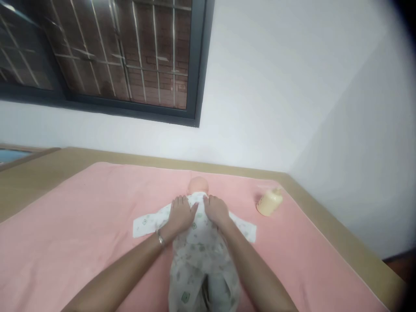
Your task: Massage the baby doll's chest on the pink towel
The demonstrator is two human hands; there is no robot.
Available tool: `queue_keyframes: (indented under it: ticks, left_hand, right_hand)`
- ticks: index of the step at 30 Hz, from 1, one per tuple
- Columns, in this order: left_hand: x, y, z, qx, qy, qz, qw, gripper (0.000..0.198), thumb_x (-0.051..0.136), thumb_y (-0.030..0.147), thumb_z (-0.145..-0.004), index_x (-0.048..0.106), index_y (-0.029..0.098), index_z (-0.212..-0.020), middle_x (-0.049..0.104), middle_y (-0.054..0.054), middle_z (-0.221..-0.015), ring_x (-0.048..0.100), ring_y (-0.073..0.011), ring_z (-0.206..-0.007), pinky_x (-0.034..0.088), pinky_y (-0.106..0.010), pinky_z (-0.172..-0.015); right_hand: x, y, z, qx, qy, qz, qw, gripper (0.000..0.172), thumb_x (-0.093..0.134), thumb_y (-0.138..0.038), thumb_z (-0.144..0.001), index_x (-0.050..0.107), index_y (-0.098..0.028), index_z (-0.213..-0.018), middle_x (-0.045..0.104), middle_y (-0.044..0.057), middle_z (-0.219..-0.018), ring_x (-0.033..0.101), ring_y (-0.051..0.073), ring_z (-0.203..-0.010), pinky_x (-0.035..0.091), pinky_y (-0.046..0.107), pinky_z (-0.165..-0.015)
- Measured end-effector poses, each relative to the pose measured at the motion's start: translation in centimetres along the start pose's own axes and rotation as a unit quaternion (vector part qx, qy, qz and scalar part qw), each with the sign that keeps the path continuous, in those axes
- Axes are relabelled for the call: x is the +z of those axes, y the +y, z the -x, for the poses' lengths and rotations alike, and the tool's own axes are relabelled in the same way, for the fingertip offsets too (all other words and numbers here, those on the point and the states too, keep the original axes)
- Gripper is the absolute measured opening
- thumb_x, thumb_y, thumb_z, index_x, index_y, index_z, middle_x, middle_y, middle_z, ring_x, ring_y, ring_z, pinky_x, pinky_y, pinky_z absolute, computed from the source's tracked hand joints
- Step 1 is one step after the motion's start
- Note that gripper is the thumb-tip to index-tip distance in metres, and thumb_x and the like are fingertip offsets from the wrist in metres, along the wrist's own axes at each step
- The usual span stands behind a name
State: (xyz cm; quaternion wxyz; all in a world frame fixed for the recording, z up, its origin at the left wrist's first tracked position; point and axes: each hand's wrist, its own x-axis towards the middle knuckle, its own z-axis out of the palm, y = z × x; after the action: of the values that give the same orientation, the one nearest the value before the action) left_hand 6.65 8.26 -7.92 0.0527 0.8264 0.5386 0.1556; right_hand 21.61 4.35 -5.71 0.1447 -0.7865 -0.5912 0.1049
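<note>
One window [193, 56]: upper left in my view, dark-framed, with metal bars and brickwork beyond the glass.
Tan surface [29, 186]: shows along the far edge and both sides of the cloth.
Pink cloth [81, 229]: spread wide under everything I am handling, lightly creased.
Bracelet [160, 237]: on my left wrist.
Left hand [180, 213]: laid on the upper front of the clothes, thumb apart from the fingers.
Doll [198, 185]: lying mid-cloth between my arms, head at the far end.
Clothes [198, 249]: white with small greenish prints, sleeves stretched out to both sides, legs toward me.
Right hand [217, 210]: touching the clothes near the neck; I cannot tell whether its grip pinches any fabric.
Bottle [269, 202]: pale yellow, tilted, on the cloth beyond the right sleeve.
Wall [260, 86]: white, behind and to the right.
</note>
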Motion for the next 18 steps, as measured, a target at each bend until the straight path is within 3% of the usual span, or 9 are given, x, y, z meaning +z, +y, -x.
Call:
queue_keyframes:
  ticks: [3,5,8,11,13,15,18]
  left_hand:
    - [-1.9,-0.2,-3.4,-0.049,-0.098,0.049,0.993,0.066,0.016,0.056,-0.093,0.063,0.01,-0.102,0.066,-0.019,-0.107,0.062,-0.0292,-0.1,0.042,-0.039,-0.088]
    - [-2.5,-0.1,-4.4,-0.059,-0.111,0.059,0.99,0.069,0.01,0.054,-0.094,0.064,0.011,-0.101,0.068,-0.018,-0.103,0.064,-0.0271,-0.094,0.044,-0.036,-0.083]
    - [-1.7,0.4,-2.6,-0.036,-0.077,0.045,0.995,0.062,0.017,0.049,-0.094,0.06,0.008,-0.111,0.064,-0.019,-0.115,0.058,-0.029,-0.109,0.037,-0.039,-0.096]
    - [0.3,0.8,1.0,0.026,0.016,0.015,0.999,0.059,0.025,0.042,-0.093,0.045,0.002,-0.131,0.045,-0.023,-0.138,0.038,-0.0326,-0.131,0.026,-0.045,-0.107]
    - [1.2,0.8,2.3,0.052,0.06,0.003,0.997,0.061,0.026,0.04,-0.093,0.038,-0.001,-0.137,0.036,-0.025,-0.144,0.029,-0.0338,-0.136,0.024,-0.047,-0.108]
    - [1.0,0.7,2.0,0.049,0.058,0.007,0.997,0.061,0.027,0.042,-0.093,0.041,0.0,-0.135,0.039,-0.025,-0.142,0.031,-0.0336,-0.135,0.024,-0.047,-0.108]
    - [-1.0,0.5,-0.6,-0.001,-0.027,0.051,0.998,0.056,0.024,0.046,-0.093,0.057,0.008,-0.119,0.055,-0.02,-0.129,0.045,-0.0307,-0.125,0.023,-0.047,-0.107]
  right_hand:
    - [2.2,-0.6,3.1,-0.072,0.107,0.041,0.991,0.066,0.023,-0.05,-0.097,0.043,0.001,-0.135,0.042,0.026,-0.138,0.034,0.035,-0.131,0.02,0.046,-0.108]
    - [2.5,-0.9,3.5,-0.084,0.117,0.051,0.988,0.068,0.026,-0.049,-0.097,0.038,0.004,-0.138,0.036,0.026,-0.143,0.028,0.034,-0.135,0.016,0.045,-0.11]
    - [0.6,-0.6,1.0,-0.035,0.042,0.028,0.998,0.06,0.022,-0.045,-0.099,0.051,-0.002,-0.128,0.052,0.024,-0.13,0.044,0.032,-0.124,0.024,0.044,-0.106]
    - [-1.5,-0.1,-1.7,0.016,-0.047,-0.006,0.999,0.063,0.014,-0.044,-0.1,0.065,-0.009,-0.11,0.066,0.019,-0.108,0.06,0.029,-0.104,0.04,0.04,-0.092]
    - [-1.6,0.0,-1.7,0.023,-0.052,-0.01,0.998,0.065,0.011,-0.044,-0.1,0.066,-0.009,-0.106,0.067,0.019,-0.104,0.062,0.028,-0.1,0.042,0.039,-0.087]
    - [-0.6,-0.2,-0.3,0.01,-0.003,0.003,1.0,0.06,0.015,-0.042,-0.1,0.062,-0.009,-0.114,0.063,0.02,-0.112,0.057,0.03,-0.109,0.038,0.042,-0.093]
    - [1.5,-0.6,2.6,-0.032,0.102,0.039,0.993,0.053,0.028,-0.041,-0.097,0.048,-0.007,-0.133,0.047,0.021,-0.137,0.039,0.033,-0.128,0.023,0.048,-0.106]
